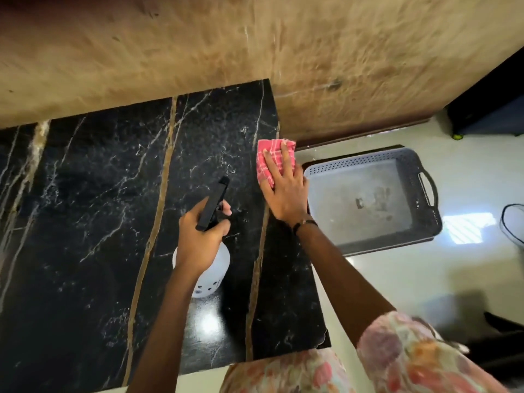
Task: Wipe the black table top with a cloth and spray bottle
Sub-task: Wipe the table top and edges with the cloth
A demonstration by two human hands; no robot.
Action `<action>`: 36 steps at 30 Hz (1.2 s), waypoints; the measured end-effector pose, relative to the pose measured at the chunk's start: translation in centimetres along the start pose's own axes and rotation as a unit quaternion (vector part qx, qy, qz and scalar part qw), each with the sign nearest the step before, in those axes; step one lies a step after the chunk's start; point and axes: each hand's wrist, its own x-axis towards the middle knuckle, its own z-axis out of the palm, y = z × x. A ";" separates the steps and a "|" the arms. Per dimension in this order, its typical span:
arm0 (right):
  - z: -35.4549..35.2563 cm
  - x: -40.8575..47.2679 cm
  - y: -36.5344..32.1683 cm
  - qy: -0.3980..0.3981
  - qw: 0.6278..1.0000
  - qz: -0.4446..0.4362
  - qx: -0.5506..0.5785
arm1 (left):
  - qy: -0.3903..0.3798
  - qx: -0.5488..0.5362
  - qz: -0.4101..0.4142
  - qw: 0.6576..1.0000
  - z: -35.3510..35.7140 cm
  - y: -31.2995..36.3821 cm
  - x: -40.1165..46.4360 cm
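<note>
- Black marble-look table top (93, 194) with gold and white veins is taking up the whole left and middle, backing onto a tan wall at the far side.
- Left hand (200, 236) is gripping the spray bottle (211, 268) by its black trigger head, fingers curled tight around it, white body hanging below over the table, nozzle pointing toward the far right corner.
- Right hand (283, 191) is pressing flat, fingers straight and a bit spread, on the pink checked cloth (269, 158), which is lying at the far right edge of the table, partly hanging past it.
- Looks to me like the wiping step is going on at that corner; can't tell if any spray is landing.
- Next move is probably dragging the cloth back left or near, keeping the palm pressing down so it doesn't slip off the edge.
- Grey plastic tray (419, 177) is sitting on the floor just right of the table.
</note>
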 end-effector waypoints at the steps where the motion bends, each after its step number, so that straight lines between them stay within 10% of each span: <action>1: 0.0 -1.6 0.5 0.001 1.000 -0.012 0.013 | -0.007 0.006 0.001 1.000 0.7 0.2 0.2; 13: 1.2 -30.2 5.6 -0.062 0.998 -0.018 0.026 | -0.013 0.025 -0.011 1.000 5.6 -2.3 -7.7; 36: 2.0 -27.9 6.6 0.019 0.988 -0.019 0.151 | -0.042 0.129 0.031 0.990 10.3 -7.0 -16.8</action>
